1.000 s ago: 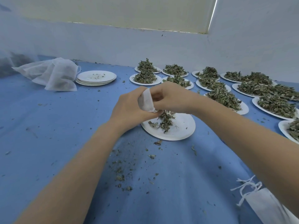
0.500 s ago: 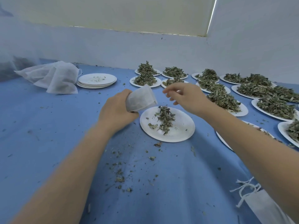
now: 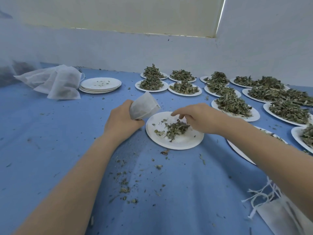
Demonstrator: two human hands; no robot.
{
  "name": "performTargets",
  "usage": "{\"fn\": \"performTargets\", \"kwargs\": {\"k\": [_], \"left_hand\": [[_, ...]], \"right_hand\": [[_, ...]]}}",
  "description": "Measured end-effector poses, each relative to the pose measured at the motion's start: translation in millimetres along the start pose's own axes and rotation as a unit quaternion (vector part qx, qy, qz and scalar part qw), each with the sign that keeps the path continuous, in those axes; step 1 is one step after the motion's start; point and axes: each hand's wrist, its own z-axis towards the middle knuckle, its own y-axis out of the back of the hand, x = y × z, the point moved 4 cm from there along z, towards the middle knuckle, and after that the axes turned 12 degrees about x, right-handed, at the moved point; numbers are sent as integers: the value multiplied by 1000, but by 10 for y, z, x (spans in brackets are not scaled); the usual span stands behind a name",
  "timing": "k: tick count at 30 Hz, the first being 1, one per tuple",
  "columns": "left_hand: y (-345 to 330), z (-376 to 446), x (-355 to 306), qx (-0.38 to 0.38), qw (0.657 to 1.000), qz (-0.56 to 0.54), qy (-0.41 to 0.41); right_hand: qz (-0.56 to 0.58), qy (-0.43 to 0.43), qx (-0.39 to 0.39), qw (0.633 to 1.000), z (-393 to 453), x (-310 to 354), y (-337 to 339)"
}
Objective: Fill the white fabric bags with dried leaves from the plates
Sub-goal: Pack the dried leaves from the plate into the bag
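Note:
My left hand [image 3: 122, 122] grips a small white fabric bag [image 3: 144, 106] with its mouth up and tilted right, just left of a white paper plate [image 3: 176, 143]. A thin scatter of dried leaves [image 3: 174, 128] lies on that plate. My right hand [image 3: 196, 117] is down on the plate's right side, fingers curled over the leaves and touching them; whether it holds any is hidden under the fingers.
Several plates heaped with dried leaves [image 3: 232, 103] fill the back and right of the blue cloth. A stack of used plates [image 3: 100, 84] and filled white bags [image 3: 55, 82] sit back left. Flat bags with drawstrings [image 3: 279, 212] lie near right. Leaf crumbs [image 3: 125, 182] litter the cloth.
My hands came apart from the bag's mouth. The left hand moved left with the bag; the right hand dropped onto the plate's leaves.

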Motion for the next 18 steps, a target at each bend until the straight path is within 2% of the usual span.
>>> {"fn": "performTargets", "kwargs": {"k": [4, 7, 9, 12, 18], "left_hand": [[-5, -10, -2, 7, 1000, -6, 2], [-2, -1, 16, 8, 1000, -8, 2], [-2, 7, 25, 10, 1000, -10, 1], [-8, 12, 17, 17, 1000, -5, -2], [-16, -2, -76, 7, 998, 61, -3]], "right_hand": [[30, -61, 79, 995, 26, -51, -56], [51, -68, 98, 992, 39, -11, -133], [44, -49, 79, 995, 32, 19, -167], [41, -16, 12, 999, 5, 61, -184], [108, -9, -87, 990, -143, 60, 23]]}}
